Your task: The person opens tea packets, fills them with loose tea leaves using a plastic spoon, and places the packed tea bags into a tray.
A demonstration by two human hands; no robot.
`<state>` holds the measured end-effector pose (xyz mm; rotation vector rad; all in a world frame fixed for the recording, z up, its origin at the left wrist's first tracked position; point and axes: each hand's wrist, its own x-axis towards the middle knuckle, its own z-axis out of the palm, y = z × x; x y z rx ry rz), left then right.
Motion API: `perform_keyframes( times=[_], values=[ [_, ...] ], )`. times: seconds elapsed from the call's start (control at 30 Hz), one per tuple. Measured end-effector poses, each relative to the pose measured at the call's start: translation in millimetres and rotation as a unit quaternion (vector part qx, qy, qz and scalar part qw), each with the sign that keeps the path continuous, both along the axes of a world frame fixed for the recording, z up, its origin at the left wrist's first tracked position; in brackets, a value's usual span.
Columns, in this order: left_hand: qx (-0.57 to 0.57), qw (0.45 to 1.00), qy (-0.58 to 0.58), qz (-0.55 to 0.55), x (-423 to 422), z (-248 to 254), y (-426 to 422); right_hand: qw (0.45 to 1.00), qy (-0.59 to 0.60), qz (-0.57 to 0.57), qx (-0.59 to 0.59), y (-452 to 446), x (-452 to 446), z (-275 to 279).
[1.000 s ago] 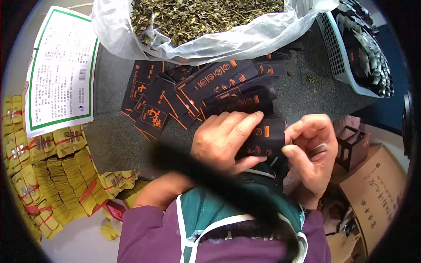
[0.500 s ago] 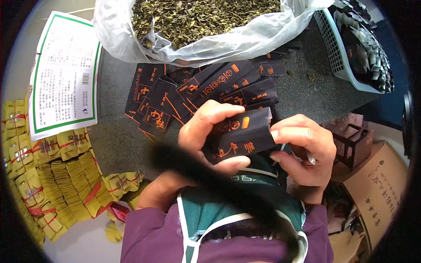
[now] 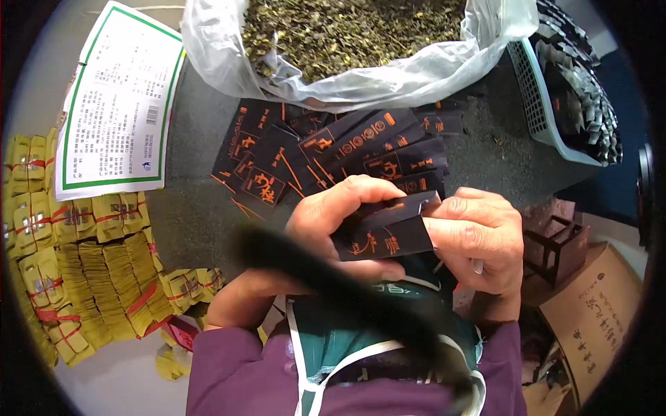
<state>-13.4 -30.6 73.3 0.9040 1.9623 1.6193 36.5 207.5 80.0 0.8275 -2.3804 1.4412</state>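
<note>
Black tea packet (image 3: pixel 390 240), flatter half a second earlier, had squared out, seemingly opened; left hand (image 3: pixel 320 216) gripped it, right hand (image 3: pixel 480 234) touched its end, grip unclear.

Tabletop (image 3: pixel 198 222): dark, speckled, before you
Black packs (image 3: pixel 354 142): flat, overlapping, nearest you
Plastic bag (image 3: pixel 374 91): leaf-filled, beyond the packs
Basket (image 3: pixel 537 97): at your right

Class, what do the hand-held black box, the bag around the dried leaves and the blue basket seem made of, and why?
Black box: probably thin card, smooth matte; crisp, straight folds.
Bag: likely translucent plastic film, glossy; wrinkles and highlights.
Basket: probably moulded plastic, dull finish; regular grid of holes.
</note>
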Motion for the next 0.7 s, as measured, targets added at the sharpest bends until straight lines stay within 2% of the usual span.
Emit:
perform_keyframes(
  times=[0.13, 0.23, 0.33, 0.37, 0.47, 0.5, 0.6, 0.7],
  values=[
    [0.021, 1.000, -0.011, 0.012, -5, 0, -2, 1.000, -0.008, 0.005, -0.001, 0, -4, 5],
    [0.058, 0.996, 0.026, 0.059, -12, 2, -6, 0.988, 0.000, -0.071, -0.136, 1, -8, 10],
    [0.072, 0.990, 0.090, 0.079, -20, 2, -13, 0.937, -0.050, -0.119, -0.324, 11, -16, 16],
    [0.090, 0.987, 0.110, 0.082, -22, 1, -13, 0.950, -0.013, -0.158, -0.270, 11, -26, 21],
    [0.120, 0.979, 0.137, 0.096, -25, 3, -12, 0.965, 0.021, -0.149, -0.214, 17, -32, 29],
    [0.109, 0.974, 0.171, 0.099, -27, 3, -12, 0.955, 0.016, -0.149, -0.255, 14, -30, 33],
    [0.085, 0.962, 0.232, 0.112, -30, 3, -11, 0.950, 0.021, -0.171, -0.262, 9, -33, 41],
    [0.061, 0.948, 0.282, 0.134, -33, 5, -10, 0.975, 0.016, -0.185, -0.121, -14, -39, 49]
  ],
)
